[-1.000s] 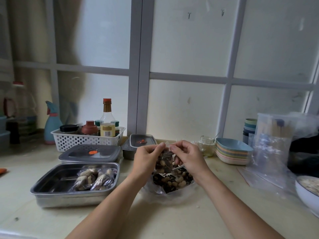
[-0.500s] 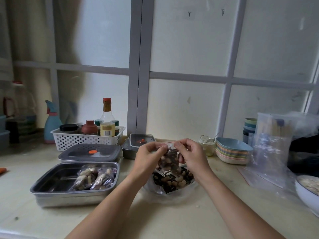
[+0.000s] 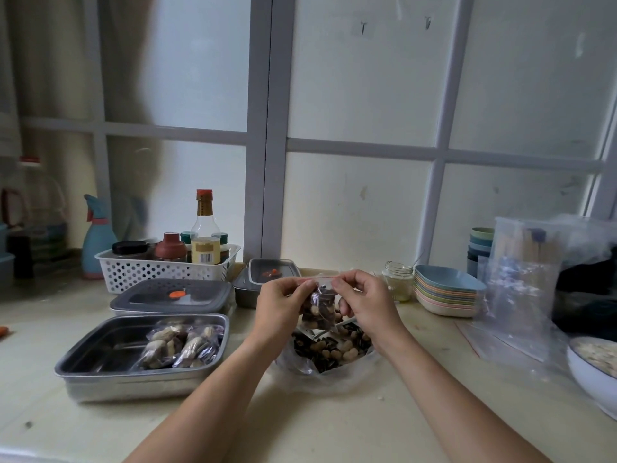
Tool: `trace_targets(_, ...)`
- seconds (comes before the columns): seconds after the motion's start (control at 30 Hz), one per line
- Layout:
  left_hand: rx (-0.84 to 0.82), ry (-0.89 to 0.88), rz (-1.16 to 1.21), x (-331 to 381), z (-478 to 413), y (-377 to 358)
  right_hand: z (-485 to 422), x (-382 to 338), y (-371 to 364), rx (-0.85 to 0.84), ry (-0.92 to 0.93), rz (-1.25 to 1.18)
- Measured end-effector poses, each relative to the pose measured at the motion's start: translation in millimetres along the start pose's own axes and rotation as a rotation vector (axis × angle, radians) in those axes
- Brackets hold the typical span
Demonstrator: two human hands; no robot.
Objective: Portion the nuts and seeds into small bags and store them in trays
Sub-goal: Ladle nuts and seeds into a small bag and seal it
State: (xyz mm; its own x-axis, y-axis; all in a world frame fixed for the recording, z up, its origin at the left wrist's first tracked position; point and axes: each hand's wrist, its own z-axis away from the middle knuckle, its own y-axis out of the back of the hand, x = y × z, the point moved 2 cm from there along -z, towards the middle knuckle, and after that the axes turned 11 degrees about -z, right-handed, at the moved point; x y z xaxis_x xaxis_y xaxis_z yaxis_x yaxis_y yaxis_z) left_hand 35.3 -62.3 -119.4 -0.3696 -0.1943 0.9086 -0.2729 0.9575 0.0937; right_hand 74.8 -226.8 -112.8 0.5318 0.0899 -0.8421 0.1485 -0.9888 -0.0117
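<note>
While I watch the head view from my station, the left hand (image 3: 280, 305) and the right hand (image 3: 367, 302) are held up together just right of the open steel tray (image 3: 107, 349). Between them hangs a small bag (image 3: 319, 307) filled with pale nuts and dark striped seeds. The left fingers (image 3: 302, 287) and the right fingers (image 3: 344, 285) are curled and pinch the bag's top edge, one hand at each end of its red strip. I cannot tell whether that strip is sealed.

Directly under the small bag, to the tray's right, a large clear bag (image 3: 330, 352) of the same mix lies open on the tabletop (image 3: 83, 429). Inside the tray, against its right wall, lie the filled bags (image 3: 182, 342).

Behind the tray sits a lidded tray (image 3: 173, 295) with an orange tab. Farther back a white basket (image 3: 160, 270) holds jars and a tall bottle (image 3: 204, 225). A smaller lidded tray (image 3: 270, 279) stands behind and to the right.

Well to the tray's right I see a glass jar (image 3: 397, 284), a stack of pastel dishes (image 3: 444, 295), loose clear plastic bags (image 3: 521, 295) and a white bowl (image 3: 587, 372) at the frame edge.
</note>
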Motion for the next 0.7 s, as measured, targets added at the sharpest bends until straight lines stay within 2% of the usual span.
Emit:
trace_targets(0.4,0.005,0.012,-0.017,-1.6,-1.8,-0.9,-0.9,3.0,-1.2,0.029,-0.016,0.043)
trace_targets(0.7,-0.011,0.006,-0.022,-2.3,-1.9,-0.5,1.9,-2.1,-0.7,0.019,-0.046,-0.029)
